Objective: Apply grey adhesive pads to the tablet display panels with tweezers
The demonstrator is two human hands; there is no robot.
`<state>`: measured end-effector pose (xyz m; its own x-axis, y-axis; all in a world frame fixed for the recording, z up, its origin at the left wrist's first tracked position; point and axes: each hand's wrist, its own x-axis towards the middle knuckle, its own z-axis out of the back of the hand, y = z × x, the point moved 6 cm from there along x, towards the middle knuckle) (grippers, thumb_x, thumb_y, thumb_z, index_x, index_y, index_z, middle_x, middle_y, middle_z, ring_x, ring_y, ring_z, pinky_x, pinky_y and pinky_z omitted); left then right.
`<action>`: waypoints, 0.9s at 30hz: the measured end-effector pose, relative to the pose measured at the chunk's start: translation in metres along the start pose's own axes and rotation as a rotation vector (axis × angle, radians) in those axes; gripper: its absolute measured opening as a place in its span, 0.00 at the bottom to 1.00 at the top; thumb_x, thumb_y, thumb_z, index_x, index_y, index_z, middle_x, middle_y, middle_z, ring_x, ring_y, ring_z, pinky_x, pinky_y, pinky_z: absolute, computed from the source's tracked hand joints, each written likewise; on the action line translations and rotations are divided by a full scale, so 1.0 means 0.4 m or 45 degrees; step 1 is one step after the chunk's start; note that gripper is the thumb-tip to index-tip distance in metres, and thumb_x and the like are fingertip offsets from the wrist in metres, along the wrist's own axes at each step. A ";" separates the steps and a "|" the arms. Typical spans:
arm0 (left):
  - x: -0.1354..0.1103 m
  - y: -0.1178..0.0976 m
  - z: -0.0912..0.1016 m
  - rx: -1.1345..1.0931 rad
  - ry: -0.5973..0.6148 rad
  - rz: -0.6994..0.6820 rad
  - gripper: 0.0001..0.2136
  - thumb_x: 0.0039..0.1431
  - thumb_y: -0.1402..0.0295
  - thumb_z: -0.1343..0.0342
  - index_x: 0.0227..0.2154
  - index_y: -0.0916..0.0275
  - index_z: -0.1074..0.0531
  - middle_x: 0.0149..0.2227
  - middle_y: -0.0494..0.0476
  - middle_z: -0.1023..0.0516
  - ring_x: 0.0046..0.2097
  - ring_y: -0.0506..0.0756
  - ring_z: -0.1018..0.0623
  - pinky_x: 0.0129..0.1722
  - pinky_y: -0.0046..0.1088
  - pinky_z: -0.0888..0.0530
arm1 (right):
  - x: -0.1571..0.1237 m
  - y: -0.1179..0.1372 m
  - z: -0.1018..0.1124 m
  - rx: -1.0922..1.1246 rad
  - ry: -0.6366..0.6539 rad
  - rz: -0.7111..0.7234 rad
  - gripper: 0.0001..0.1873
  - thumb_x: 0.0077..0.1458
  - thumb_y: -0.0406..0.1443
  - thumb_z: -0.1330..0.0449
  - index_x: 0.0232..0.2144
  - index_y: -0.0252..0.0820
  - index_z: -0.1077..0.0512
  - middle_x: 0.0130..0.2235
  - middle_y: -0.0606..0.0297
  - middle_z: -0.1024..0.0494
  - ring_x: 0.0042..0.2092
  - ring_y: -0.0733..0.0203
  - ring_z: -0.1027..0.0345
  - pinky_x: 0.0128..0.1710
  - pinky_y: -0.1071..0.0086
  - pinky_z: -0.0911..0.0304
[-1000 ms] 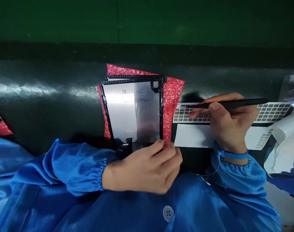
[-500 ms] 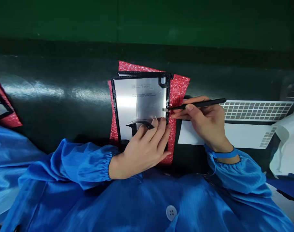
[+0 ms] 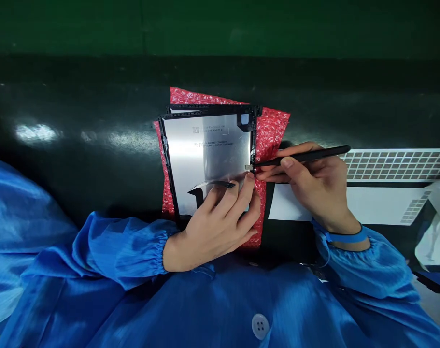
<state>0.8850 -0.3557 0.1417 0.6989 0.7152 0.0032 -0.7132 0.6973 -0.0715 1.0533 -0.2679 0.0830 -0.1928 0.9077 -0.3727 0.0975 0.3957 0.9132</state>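
A silver-backed display panel in a black frame lies on red bubble wrap, over another framed panel. My left hand rests on its lower part with fingers stretched out. Its index fingertip touches the right edge, just below a small grey rectangular piece. A curved black flex cable rises beside my left fingers, partly hidden by them. In my right hand are black tweezers, held like a pen. Their tips are at the right edge, beside the grey piece.
To the right lie a sheet with a grid of small grey pieces and a white sheet with a few such pieces. Crumpled white material is at the far right. A dark green mat covers the table.
My left index finger has stretched to the right edge near the grey piece. The tweezer tips have drawn back slightly from it, and the whole view has shifted a little.
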 end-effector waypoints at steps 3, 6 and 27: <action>0.001 0.002 0.000 -0.002 -0.009 0.001 0.26 0.79 0.53 0.47 0.66 0.70 0.25 0.71 0.79 0.26 0.62 0.69 0.19 0.54 0.44 0.22 | -0.001 0.001 0.001 -0.016 0.002 -0.009 0.07 0.66 0.42 0.25 0.44 0.49 0.16 0.39 0.64 0.08 0.40 0.53 0.09 0.44 0.62 0.10; 0.001 0.003 -0.003 -0.002 -0.023 0.001 0.26 0.79 0.53 0.46 0.66 0.70 0.25 0.71 0.79 0.25 0.62 0.69 0.19 0.54 0.43 0.22 | -0.002 0.002 0.001 -0.019 0.007 -0.011 0.06 0.68 0.41 0.26 0.45 0.50 0.16 0.39 0.65 0.08 0.41 0.53 0.09 0.44 0.62 0.10; 0.010 0.013 -0.003 -0.048 -0.004 -0.017 0.24 0.80 0.55 0.46 0.65 0.70 0.26 0.72 0.81 0.28 0.61 0.69 0.18 0.54 0.43 0.23 | -0.008 0.012 -0.005 -0.068 -0.011 -0.033 0.04 0.69 0.40 0.27 0.45 0.51 0.16 0.37 0.66 0.09 0.40 0.53 0.09 0.44 0.61 0.09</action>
<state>0.8843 -0.3493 0.1400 0.7081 0.7061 0.0077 -0.7013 0.7045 -0.1090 1.0524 -0.2692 0.0890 -0.1864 0.8983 -0.3978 0.0402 0.4116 0.9105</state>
